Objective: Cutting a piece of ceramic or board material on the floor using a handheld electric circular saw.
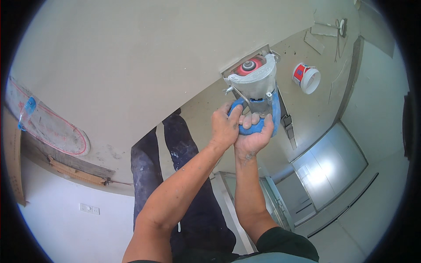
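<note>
A power cutter [255, 75] with a pale metal guard, a red and silver disc [248, 65] and a blue handle sits at the edge of a large greyish slab [131, 52], right of centre. My left hand [223, 127] grips the left side of the blue handle, its fingertips near the side knob. My right hand [255, 133] wraps its fingers round the lower part of the same handle, palm up. My dark, dusty trousers show below the slab edge.
A white bucket [310, 81] with a red label lies at the right, near board scraps [313, 41]. At left are a dusty oblong item [66, 133], cardboard [15, 162] and a wall socket [89, 208]. A glass panel [329, 162] is at lower right.
</note>
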Motion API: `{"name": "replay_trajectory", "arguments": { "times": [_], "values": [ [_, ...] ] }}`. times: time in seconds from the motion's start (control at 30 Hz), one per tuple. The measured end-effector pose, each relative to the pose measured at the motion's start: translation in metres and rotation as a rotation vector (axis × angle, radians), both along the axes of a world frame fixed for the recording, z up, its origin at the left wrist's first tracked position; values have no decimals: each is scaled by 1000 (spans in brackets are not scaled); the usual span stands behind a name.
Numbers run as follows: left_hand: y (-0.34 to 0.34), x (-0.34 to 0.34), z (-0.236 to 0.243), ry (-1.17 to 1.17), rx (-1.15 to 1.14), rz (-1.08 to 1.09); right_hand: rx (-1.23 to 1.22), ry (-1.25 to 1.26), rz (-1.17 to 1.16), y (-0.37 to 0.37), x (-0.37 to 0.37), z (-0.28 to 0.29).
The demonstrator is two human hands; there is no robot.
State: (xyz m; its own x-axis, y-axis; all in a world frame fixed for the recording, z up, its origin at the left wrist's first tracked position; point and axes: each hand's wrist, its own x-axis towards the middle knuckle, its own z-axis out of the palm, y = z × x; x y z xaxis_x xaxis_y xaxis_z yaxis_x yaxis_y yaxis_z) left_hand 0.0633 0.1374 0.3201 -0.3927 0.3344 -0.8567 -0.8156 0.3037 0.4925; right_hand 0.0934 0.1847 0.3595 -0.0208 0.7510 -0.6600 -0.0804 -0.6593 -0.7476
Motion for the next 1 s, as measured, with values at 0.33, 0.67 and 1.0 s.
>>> {"name": "replay_trajectory", "arguments": {
  "times": [0.33,0.67,1.0],
  "values": [
    [1,-1,1,-32,-10,7,0,-8,-4,0,-1,0],
    [2,2,0,-14,-14,25,-26,-14,-16,1,0,-1],
    [1,2,-1,-36,-14,-3,-19,-36,-23,1,1,0]
  ]
}}
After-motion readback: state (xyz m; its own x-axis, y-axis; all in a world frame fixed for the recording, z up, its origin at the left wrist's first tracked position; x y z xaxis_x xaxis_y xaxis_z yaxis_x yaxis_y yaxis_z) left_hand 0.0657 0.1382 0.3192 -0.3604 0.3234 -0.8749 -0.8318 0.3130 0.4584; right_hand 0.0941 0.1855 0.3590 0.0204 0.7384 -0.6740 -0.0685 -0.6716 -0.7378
